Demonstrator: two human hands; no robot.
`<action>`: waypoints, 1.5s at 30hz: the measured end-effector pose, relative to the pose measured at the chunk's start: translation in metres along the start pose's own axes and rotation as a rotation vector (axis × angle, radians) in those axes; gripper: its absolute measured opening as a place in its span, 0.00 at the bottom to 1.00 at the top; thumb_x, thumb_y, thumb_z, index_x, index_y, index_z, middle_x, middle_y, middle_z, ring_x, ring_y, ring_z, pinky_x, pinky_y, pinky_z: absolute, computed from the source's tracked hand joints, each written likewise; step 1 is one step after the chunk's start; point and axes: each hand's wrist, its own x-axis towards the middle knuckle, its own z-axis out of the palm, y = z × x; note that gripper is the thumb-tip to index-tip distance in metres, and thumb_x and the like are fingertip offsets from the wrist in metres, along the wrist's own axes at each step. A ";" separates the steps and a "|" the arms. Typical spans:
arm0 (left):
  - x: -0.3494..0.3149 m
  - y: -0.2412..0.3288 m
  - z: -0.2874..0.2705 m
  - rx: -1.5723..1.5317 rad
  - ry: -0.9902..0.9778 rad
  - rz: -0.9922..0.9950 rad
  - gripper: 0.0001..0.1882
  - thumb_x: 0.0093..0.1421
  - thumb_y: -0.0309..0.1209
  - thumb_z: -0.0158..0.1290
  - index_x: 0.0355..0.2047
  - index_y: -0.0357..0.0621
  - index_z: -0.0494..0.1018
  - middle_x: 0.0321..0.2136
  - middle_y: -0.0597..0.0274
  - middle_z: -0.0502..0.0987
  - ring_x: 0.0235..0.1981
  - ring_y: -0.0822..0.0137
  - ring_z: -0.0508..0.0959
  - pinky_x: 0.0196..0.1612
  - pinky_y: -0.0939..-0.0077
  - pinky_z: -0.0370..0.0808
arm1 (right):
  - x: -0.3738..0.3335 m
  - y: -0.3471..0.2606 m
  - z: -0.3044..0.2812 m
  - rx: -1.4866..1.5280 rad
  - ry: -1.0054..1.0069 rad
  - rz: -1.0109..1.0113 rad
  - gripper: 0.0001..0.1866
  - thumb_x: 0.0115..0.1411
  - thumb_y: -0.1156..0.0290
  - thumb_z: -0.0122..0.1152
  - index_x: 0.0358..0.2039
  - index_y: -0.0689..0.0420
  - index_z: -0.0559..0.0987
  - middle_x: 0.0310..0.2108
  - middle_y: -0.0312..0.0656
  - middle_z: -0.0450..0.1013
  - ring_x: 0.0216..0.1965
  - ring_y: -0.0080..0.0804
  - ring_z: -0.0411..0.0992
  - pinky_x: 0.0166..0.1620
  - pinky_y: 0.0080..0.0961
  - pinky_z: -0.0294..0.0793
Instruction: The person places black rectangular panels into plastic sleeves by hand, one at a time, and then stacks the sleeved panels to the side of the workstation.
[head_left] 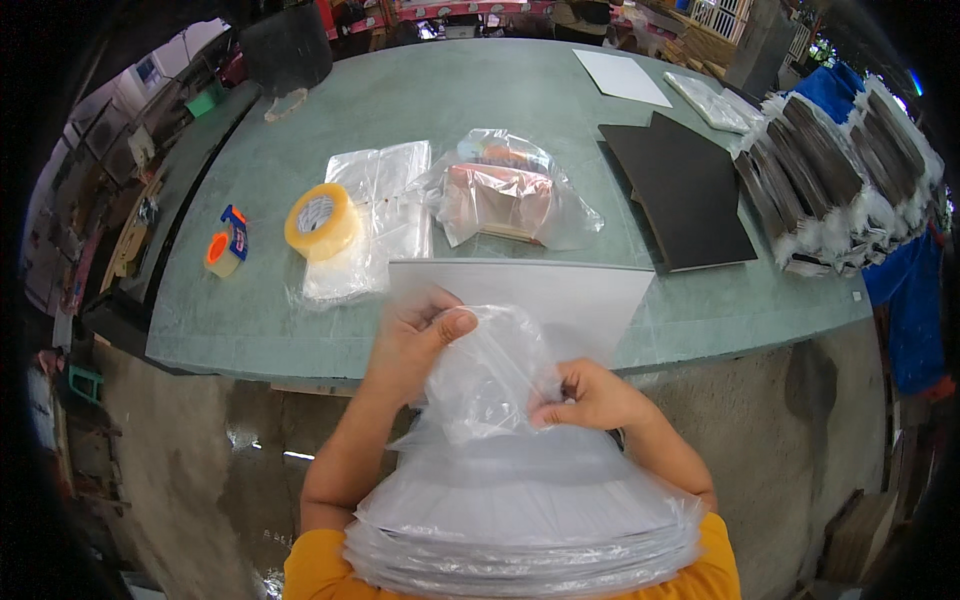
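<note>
Between my hands is a crumpled clear plastic bag (495, 370). Thumb and fingers of my left hand (415, 340) are closed on its upper left part, and my right hand (590, 395) pinches its right side. Just beyond them a white board (590, 300) lies at the near edge of the green table (480, 85); its lower left part is hidden by the bag and my left hand. Close to my body, below the hands, is a thick stack of white sheets in clear plastic (530, 510).
On the table are a large roll of clear tape (325, 222), a pile of clear bags (385, 170), a plastic-covered box (500, 200), a small tape dispenser (228, 245), black boards (690, 190) and a white sheet (622, 78). Bundled dark boards in plastic (810, 160) stand at the right.
</note>
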 end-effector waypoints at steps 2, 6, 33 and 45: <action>0.001 0.001 -0.004 0.024 -0.025 0.059 0.09 0.46 0.29 0.58 0.23 0.37 0.70 0.19 0.69 0.71 0.22 0.79 0.69 0.26 0.87 0.66 | -0.003 0.010 -0.004 -0.033 -0.052 -0.032 0.13 0.45 0.74 0.62 0.33 0.63 0.73 0.28 0.37 0.71 0.31 0.20 0.67 0.36 0.16 0.67; -0.004 -0.005 -0.002 0.124 -0.189 0.055 0.06 0.48 0.26 0.56 0.23 0.37 0.71 0.21 0.67 0.72 0.24 0.80 0.69 0.28 0.87 0.66 | -0.001 -0.002 -0.004 0.318 0.145 -0.075 0.16 0.45 0.72 0.62 0.34 0.65 0.73 0.27 0.38 0.71 0.30 0.23 0.67 0.37 0.17 0.67; -0.009 -0.021 -0.046 0.524 0.172 -0.129 0.09 0.50 0.27 0.51 0.17 0.36 0.68 0.13 0.71 0.64 0.17 0.80 0.61 0.20 0.83 0.61 | 0.003 -0.015 0.002 0.753 0.537 -0.128 0.12 0.53 0.62 0.55 0.19 0.56 0.71 0.17 0.32 0.67 0.18 0.16 0.64 0.22 0.13 0.63; -0.015 -0.012 -0.008 0.453 -0.129 0.023 0.08 0.49 0.28 0.52 0.19 0.37 0.67 0.17 0.72 0.66 0.21 0.81 0.64 0.25 0.86 0.63 | 0.010 -0.010 0.008 0.882 0.438 -0.219 0.18 0.53 0.59 0.54 0.13 0.55 0.67 0.12 0.30 0.61 0.14 0.16 0.58 0.18 0.15 0.56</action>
